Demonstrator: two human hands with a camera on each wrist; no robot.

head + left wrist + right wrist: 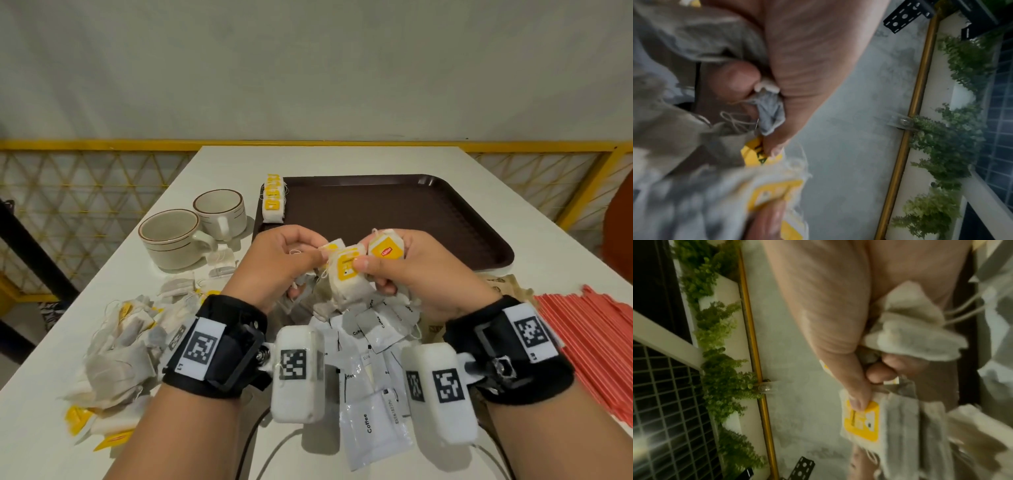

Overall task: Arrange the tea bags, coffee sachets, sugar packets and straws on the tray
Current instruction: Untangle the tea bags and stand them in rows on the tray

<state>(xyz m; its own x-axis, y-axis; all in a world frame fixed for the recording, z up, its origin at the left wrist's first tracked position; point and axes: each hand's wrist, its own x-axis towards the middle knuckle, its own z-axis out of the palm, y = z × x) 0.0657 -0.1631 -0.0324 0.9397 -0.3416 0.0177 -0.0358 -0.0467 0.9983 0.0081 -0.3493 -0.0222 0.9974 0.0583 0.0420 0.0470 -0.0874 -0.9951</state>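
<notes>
Both hands meet above the near edge of the brown tray [394, 209], each gripping tea bags. My left hand [291, 255] pinches a tea bag's yellow tag [756, 152] and a crumpled bag [770, 112]. My right hand [387, 263] holds a small stack of tea bags [347, 281], thumb on the yellow label [863, 420], with a yellow Lipton tag [387, 248] sticking up. A neat row of tea bags [273, 202] lies at the tray's far left corner. Loose tea bags [120, 342] pile at the left, white coffee sachets [370, 425] lie under my wrists, and red straws [596, 342] lie at the right.
Two beige cups [178, 236] [221, 212] stand left of the tray on the white table [342, 159]. Brown packets [507, 284] lie between the tray and the straws. A yellow railing [102, 145] runs behind the table. A cable [274, 445] trails near the front edge.
</notes>
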